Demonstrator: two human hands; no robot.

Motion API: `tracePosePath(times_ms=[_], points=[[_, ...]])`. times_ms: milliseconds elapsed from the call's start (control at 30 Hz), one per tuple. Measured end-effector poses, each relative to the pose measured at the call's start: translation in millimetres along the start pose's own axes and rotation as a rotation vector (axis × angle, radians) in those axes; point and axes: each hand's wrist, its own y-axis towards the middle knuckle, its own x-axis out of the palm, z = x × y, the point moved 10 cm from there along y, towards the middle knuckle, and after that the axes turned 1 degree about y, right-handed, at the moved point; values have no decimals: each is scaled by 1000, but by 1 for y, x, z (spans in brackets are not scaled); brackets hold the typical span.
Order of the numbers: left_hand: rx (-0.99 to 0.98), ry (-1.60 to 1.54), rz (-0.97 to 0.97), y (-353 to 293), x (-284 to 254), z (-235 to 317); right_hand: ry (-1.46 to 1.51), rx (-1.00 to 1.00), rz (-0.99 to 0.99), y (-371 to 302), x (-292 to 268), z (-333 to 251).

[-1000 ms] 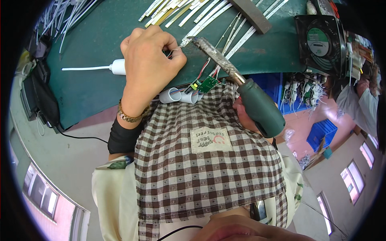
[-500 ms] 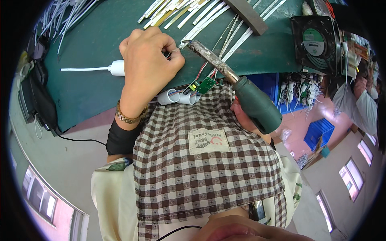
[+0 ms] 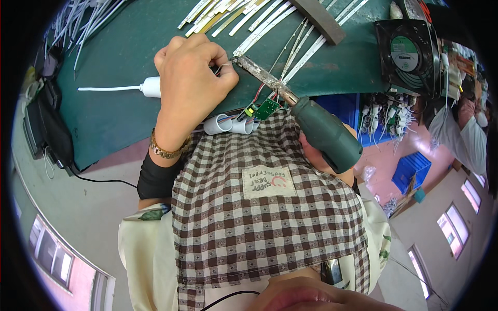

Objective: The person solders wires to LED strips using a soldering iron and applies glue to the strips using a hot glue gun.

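Observation:
My right hand [image 3: 313,151], mostly hidden behind the handle, grips a soldering iron [image 3: 328,136] with a green handle and a worn metal barrel. Its tip is right by the fingertips of my left hand [image 3: 194,78], which is closed in a pinch on a thin wire [image 3: 222,66]. A white plastic sleeve with a white cable [image 3: 150,87] sticks out on the left side of that hand. Under the wrist, two short white tubes [image 3: 218,125] lie at the table edge, beside a small green circuit board [image 3: 267,109] with coloured wires. A white LED strip [image 3: 246,45] ends just beyond the tip.
More LED strips [image 3: 259,20] fan out at the far side, crossed by a dark bar [image 3: 320,22]. White cables [image 3: 96,23] lie far left. A black fan [image 3: 407,57] stands at the right of the green table [image 3: 116,114]. Blue bins [image 3: 411,172] are lower right.
The soldering iron has shifted slightly left and down, its tip moving from the strip's end to beside my left fingertips. My left hand has stayed in place.

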Motion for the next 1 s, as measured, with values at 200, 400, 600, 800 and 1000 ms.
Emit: tracePosePath(times_ms=[200, 400, 600, 800, 1000], points=[[2, 18, -19, 0, 4, 1, -64, 155, 8, -30, -1, 38], [-61, -46, -76, 1, 6, -7, -279, 276, 76, -1, -34, -3], [-23, -20, -38, 2, 5, 0, 314, 395, 231, -28, -3, 48], [26, 14, 5, 1, 2, 3, 363, 142, -22, -33, 23, 31], [-49, -37, -59, -1, 8, -5, 448, 280, -51, -36, 23, 33]])
